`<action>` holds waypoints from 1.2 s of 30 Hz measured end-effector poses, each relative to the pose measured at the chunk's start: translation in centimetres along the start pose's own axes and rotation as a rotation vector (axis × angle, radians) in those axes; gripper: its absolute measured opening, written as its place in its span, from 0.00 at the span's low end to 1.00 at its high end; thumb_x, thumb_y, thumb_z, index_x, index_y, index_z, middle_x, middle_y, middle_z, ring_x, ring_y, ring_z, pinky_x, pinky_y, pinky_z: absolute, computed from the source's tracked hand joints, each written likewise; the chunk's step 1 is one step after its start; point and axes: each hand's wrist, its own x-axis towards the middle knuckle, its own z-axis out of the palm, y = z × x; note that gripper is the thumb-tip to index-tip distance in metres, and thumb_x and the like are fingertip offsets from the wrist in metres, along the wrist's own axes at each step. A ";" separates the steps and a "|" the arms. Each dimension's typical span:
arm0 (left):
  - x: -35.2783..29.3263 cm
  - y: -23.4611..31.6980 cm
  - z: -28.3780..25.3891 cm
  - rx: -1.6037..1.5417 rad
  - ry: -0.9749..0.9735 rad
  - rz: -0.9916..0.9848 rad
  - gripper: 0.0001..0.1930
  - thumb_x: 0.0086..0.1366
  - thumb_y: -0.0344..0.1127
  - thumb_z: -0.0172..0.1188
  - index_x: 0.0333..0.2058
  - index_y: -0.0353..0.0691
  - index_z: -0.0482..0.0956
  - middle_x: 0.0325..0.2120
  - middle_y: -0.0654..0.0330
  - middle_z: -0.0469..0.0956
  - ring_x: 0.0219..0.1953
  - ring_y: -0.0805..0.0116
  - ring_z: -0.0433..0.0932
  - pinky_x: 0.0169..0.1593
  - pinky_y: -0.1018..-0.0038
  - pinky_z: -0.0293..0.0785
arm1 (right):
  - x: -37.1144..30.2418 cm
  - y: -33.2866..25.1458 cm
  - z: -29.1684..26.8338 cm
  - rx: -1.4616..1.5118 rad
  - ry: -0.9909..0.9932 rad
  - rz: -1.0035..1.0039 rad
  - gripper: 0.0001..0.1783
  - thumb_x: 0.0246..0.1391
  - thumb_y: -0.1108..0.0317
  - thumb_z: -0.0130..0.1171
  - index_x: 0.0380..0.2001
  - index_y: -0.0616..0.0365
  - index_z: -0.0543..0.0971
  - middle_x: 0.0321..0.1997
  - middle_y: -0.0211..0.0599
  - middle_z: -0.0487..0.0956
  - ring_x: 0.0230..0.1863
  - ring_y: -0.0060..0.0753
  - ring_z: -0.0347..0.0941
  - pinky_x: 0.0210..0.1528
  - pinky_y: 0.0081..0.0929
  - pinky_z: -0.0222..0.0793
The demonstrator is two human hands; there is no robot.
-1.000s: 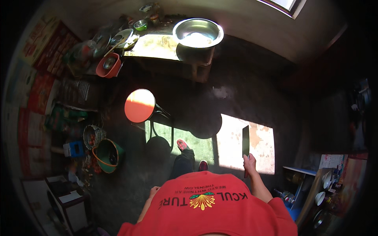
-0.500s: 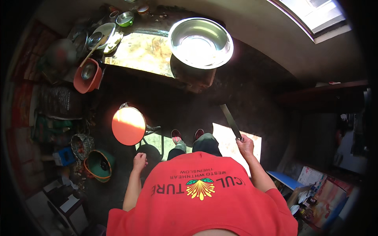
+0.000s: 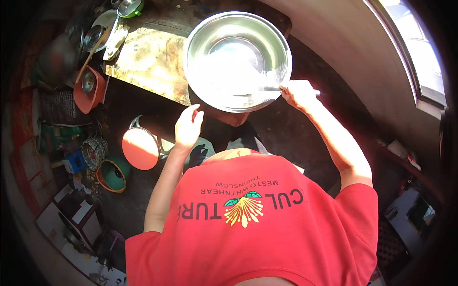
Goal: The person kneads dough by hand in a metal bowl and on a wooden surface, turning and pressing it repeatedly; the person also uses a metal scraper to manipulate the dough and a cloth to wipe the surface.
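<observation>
My right hand (image 3: 298, 95) is closed around the handle of a knife (image 3: 272, 88). The blade points left across the near right rim of a large shiny steel basin (image 3: 191, 90); glare washes out much of it. My left hand (image 3: 188, 127) is raised just short of the basin's near left side. Its fingers are loosely apart and hold nothing. The basin rests at the right end of a worn wooden table (image 3: 152, 66). Bright light inside the basin hides whether anything lies in it.
A round orange stool (image 3: 140, 148) stands left of me. Beyond it are a red-orange basin (image 3: 89, 90), a green bucket (image 3: 112, 175) and a woven basket (image 3: 95, 151). A green-rimmed pan (image 3: 130, 7) sits on the table's far left. A wall with a window (image 3: 405, 43) rises at right.
I have moved forward to the table. My right hand has carried the knife from beside my legs up over the basin rim. My left hand has risen toward the basin and its fingers have loosened.
</observation>
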 end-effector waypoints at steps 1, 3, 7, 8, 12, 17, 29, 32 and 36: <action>1.5 2.9 1.4 0.041 -0.069 -0.074 0.14 0.61 0.34 0.56 0.44 0.35 0.74 0.31 0.55 0.76 0.31 0.67 0.75 0.36 0.74 0.73 | 2.0 0.7 -0.9 -0.037 -0.037 -0.022 0.04 0.43 0.66 0.58 0.23 0.54 0.75 0.19 0.38 0.75 0.22 0.42 0.74 0.26 0.34 0.70; 4.3 4.7 4.7 0.139 -0.081 0.036 0.15 0.61 0.35 0.54 0.44 0.34 0.74 0.36 0.50 0.76 0.36 0.61 0.76 0.41 0.70 0.72 | 5.7 2.2 -1.9 -0.076 -0.106 -0.084 0.07 0.46 0.63 0.57 0.24 0.55 0.75 0.19 0.39 0.76 0.23 0.42 0.75 0.26 0.35 0.71; 9.1 3.2 10.2 0.179 0.011 -0.065 0.18 0.60 0.37 0.52 0.46 0.33 0.72 0.39 0.45 0.74 0.43 0.48 0.73 0.47 0.59 0.68 | 10.3 4.7 1.0 -0.198 -0.105 -0.222 0.12 0.51 0.60 0.49 0.22 0.52 0.77 0.15 0.36 0.74 0.17 0.39 0.73 0.20 0.36 0.68; 9.6 3.2 10.8 0.219 0.075 -0.065 0.19 0.60 0.39 0.52 0.46 0.33 0.72 0.41 0.44 0.72 0.45 0.47 0.71 0.50 0.58 0.65 | 11.6 4.6 0.6 -0.193 -0.201 -0.187 0.12 0.51 0.61 0.49 0.22 0.52 0.78 0.17 0.36 0.75 0.18 0.39 0.74 0.21 0.36 0.69; 12.3 3.7 10.8 0.413 0.135 -0.023 0.23 0.59 0.45 0.52 0.48 0.33 0.70 0.48 0.44 0.67 0.51 0.46 0.64 0.56 0.56 0.58 | 13.7 4.3 0.1 -0.214 -0.356 -0.195 0.12 0.50 0.63 0.48 0.24 0.51 0.80 0.21 0.39 0.78 0.22 0.41 0.76 0.24 0.38 0.71; 12.3 2.4 11.9 0.431 0.065 -0.082 0.25 0.59 0.45 0.52 0.49 0.33 0.68 0.50 0.44 0.65 0.53 0.46 0.62 0.57 0.57 0.57 | 13.9 4.2 0.9 -0.147 -0.345 -0.323 0.07 0.46 0.68 0.49 0.23 0.54 0.78 0.19 0.39 0.77 0.21 0.41 0.76 0.23 0.36 0.72; 14.3 0.3 13.9 0.551 -0.084 0.032 0.29 0.57 0.39 0.51 0.56 0.33 0.60 0.58 0.44 0.56 0.63 0.45 0.50 0.64 0.53 0.46 | 15.6 4.7 4.5 -0.155 -0.314 -0.374 0.06 0.48 0.69 0.51 0.20 0.55 0.74 0.17 0.40 0.75 0.22 0.43 0.75 0.24 0.36 0.71; 14.5 -1.2 14.9 0.373 -0.072 -0.012 0.30 0.57 0.39 0.51 0.58 0.34 0.58 0.59 0.44 0.54 0.63 0.45 0.49 0.65 0.52 0.42 | 15.8 5.0 5.8 -0.165 -0.308 -0.372 0.06 0.46 0.69 0.51 0.20 0.54 0.76 0.17 0.39 0.75 0.22 0.42 0.76 0.24 0.35 0.72; 14.1 -2.1 15.9 0.390 -0.011 -0.036 0.31 0.57 0.40 0.50 0.59 0.35 0.56 0.60 0.44 0.53 0.64 0.44 0.48 0.65 0.51 0.40 | 16.3 4.8 6.5 -0.197 -0.278 -0.411 0.05 0.41 0.71 0.53 0.19 0.53 0.78 0.17 0.37 0.77 0.22 0.39 0.77 0.24 0.33 0.73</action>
